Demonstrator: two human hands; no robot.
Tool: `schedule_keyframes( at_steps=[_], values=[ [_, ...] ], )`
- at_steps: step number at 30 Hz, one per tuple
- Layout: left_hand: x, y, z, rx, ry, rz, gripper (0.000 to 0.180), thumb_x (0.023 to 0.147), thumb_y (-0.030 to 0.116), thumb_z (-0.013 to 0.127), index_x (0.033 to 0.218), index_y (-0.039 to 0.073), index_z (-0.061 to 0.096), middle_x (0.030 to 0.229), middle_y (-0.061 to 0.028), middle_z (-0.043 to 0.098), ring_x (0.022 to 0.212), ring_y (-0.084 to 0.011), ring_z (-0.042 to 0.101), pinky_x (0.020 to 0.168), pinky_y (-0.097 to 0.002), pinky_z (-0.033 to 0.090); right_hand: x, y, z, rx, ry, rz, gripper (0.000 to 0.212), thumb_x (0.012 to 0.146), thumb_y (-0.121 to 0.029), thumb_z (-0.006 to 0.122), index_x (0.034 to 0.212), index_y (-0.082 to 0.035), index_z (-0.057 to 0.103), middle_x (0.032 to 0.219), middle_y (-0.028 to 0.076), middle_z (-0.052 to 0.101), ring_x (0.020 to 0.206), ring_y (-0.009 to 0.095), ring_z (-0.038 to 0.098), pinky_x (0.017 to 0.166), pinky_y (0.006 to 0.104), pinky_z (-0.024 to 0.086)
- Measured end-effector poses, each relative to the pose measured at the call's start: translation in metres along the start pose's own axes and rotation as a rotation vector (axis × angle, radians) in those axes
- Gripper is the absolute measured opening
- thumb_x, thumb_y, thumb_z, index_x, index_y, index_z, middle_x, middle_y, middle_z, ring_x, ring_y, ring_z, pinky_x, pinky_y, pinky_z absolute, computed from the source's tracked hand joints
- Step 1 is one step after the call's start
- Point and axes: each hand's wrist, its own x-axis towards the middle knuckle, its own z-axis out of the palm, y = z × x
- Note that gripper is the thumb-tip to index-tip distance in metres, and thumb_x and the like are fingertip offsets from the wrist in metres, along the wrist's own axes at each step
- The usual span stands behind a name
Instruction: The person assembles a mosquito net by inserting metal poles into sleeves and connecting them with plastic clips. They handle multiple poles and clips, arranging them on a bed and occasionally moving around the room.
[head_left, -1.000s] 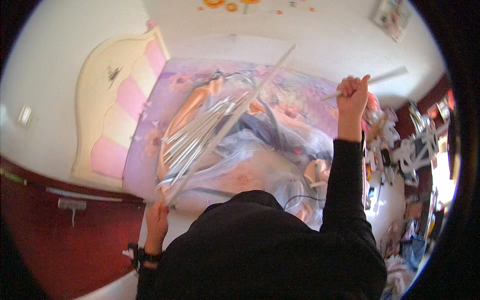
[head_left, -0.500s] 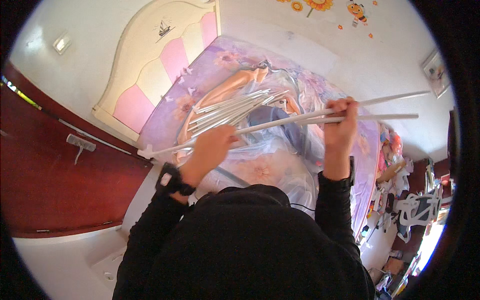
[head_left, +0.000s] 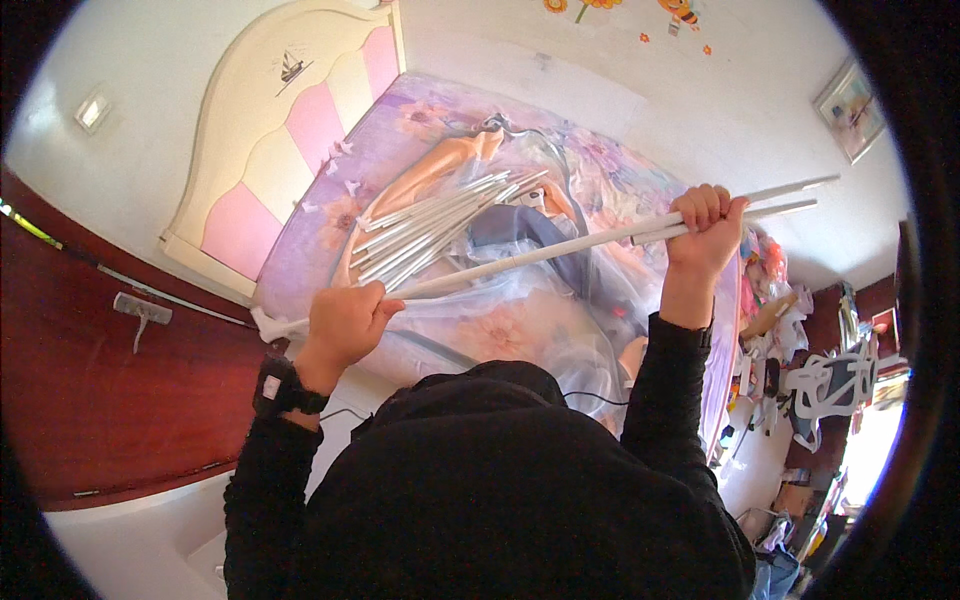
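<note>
My left hand (head_left: 345, 325) is closed round a long white pole (head_left: 540, 252) near its left end. A white plastic connector (head_left: 268, 325) sits on that end. Farther along, my right hand (head_left: 705, 228) wraps round the same pole and also grips a second, shorter white pole (head_left: 785, 209) running beside it. The long pole slants up to the right above the bed. Beyond my left hand lies a pile of white poles (head_left: 440, 225) on a sheer fabric with orange (head_left: 440, 165) and grey parts, spread over the flowered purple bed (head_left: 415, 95).
A cream and pink headboard (head_left: 290, 140) stands at the left, with a dark red door (head_left: 120, 390) nearer me. Small white connectors (head_left: 345, 150) lie along the bed's left edge. At the right are a white-framed chair (head_left: 830, 385) and cluttered belongings. A framed picture (head_left: 850, 108) hangs on the wall.
My left hand has moved left and nearer me, toward the connector end. The right hand has shifted slightly right, and its fingers are now wrapped over both poles. The view has shifted a little.
</note>
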Motion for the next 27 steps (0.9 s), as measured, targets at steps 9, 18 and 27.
schedule_keyframes(
  at_steps=[9, 18, 27],
  values=[
    [0.002, 0.004, 0.001, -0.437, 0.169, -0.124, 0.016, 0.087, 0.016, 0.063, 0.089, 0.003, 0.052, 0.070, -0.0134, 0.055, 0.060, -0.0266, 0.055, 0.057, -0.0360, 0.044, 0.010, -0.007, 0.013, 0.143, -0.146, 0.039, 0.047, 0.097, -0.050, 0.039, 0.067, -0.013, 0.038, 0.054, -0.005, 0.025, 0.045, 0.009, 0.024, 0.041, 0.0246, 0.023],
    [0.007, 0.014, 0.000, -0.342, 0.036, -0.157, 0.012, 0.087, 0.013, 0.059, 0.088, 0.003, 0.053, 0.075, -0.0165, 0.056, 0.066, -0.0367, 0.055, 0.058, -0.0382, 0.043, 0.008, -0.011, 0.007, 0.099, -0.095, -0.009, 0.046, 0.096, -0.050, 0.041, 0.069, -0.012, 0.039, 0.055, -0.004, 0.026, 0.046, 0.008, 0.025, 0.041, 0.0237, 0.024],
    [0.012, 0.021, 0.002, -0.406, 0.096, -0.224, 0.011, 0.087, 0.012, 0.058, 0.085, 0.003, 0.055, 0.075, -0.0153, 0.057, 0.070, -0.0345, 0.057, 0.061, -0.0377, 0.044, 0.009, -0.018, -0.005, 0.066, -0.065, -0.024, 0.047, 0.097, -0.049, 0.038, 0.069, -0.012, 0.038, 0.056, -0.004, 0.027, 0.045, 0.009, 0.024, 0.041, 0.0237, 0.024]
  ],
)
